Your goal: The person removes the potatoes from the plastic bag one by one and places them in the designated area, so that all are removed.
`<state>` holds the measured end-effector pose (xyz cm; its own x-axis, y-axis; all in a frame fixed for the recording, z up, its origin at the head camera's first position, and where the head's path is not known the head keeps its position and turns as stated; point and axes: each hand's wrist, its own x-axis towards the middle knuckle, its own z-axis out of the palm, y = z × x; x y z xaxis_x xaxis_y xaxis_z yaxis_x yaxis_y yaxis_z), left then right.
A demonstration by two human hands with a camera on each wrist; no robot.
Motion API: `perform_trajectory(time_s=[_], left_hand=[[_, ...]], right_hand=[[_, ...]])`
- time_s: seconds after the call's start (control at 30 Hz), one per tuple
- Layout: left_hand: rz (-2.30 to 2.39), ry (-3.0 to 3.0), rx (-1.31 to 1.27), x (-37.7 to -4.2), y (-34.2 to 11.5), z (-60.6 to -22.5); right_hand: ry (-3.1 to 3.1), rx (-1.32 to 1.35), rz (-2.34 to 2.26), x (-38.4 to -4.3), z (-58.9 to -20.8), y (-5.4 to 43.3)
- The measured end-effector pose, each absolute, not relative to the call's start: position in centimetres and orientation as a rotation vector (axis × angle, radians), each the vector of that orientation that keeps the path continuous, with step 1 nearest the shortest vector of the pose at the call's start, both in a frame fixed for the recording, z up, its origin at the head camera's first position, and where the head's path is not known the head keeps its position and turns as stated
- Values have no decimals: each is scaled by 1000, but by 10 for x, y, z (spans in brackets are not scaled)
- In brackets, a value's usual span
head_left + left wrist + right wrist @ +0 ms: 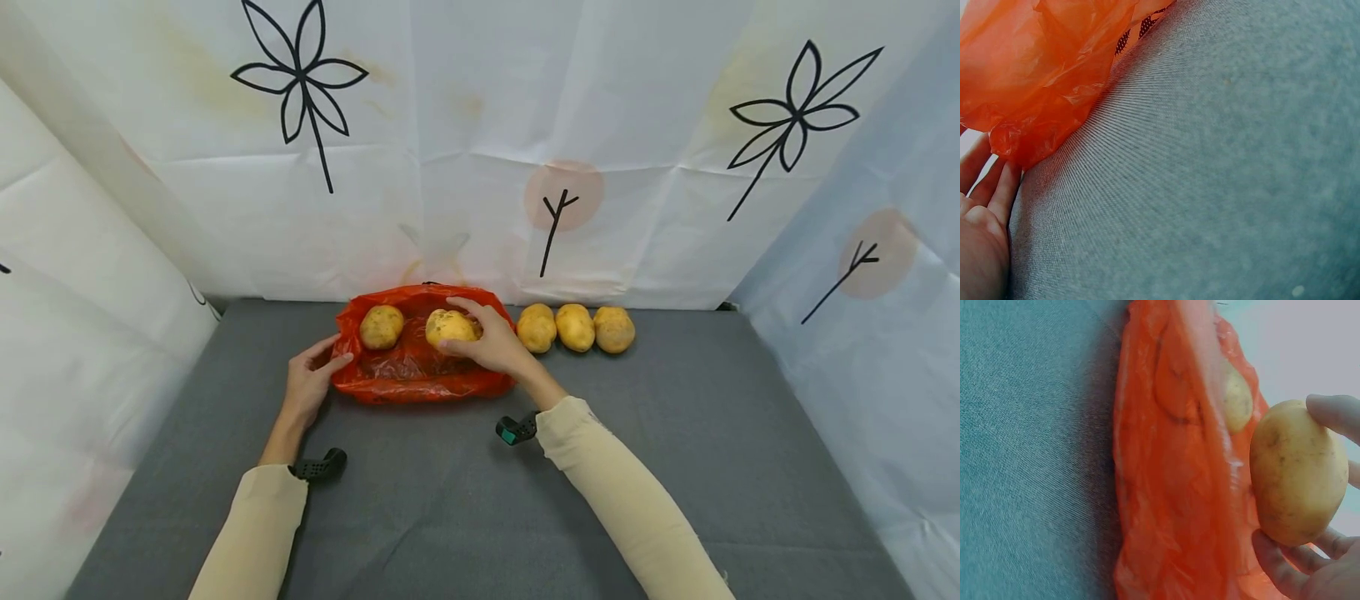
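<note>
A red plastic bag lies spread on the grey surface with its mouth facing up. One potato is inside at the left. My right hand grips another potato between thumb and fingers, over the right part of the bag. In the right wrist view this held potato is seen beside the bag's upright side. At the bag's left edge, my left hand holds the plastic between thumb and fingers. The left wrist view shows its fingers against the crumpled bag.
Three potatoes stand in a row just right of the bag, near the back edge of the grey cloth-covered table. White printed sheets hang behind and at both sides.
</note>
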<state>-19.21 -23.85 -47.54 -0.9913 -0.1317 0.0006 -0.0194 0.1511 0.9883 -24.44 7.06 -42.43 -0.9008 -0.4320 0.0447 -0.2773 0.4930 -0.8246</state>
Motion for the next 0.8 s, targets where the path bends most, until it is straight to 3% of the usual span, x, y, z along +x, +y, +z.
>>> perform_trajectory(time_s=[0.27, 0.8], left_hand=[[-1982, -2309, 162, -205, -248, -501], [-2003, -2302, 164, -203, -246, -498]], right_hand=[[2424, -700, -1498, -239, -414, 88], [2365, -752, -1607, -238, -411, 110]])
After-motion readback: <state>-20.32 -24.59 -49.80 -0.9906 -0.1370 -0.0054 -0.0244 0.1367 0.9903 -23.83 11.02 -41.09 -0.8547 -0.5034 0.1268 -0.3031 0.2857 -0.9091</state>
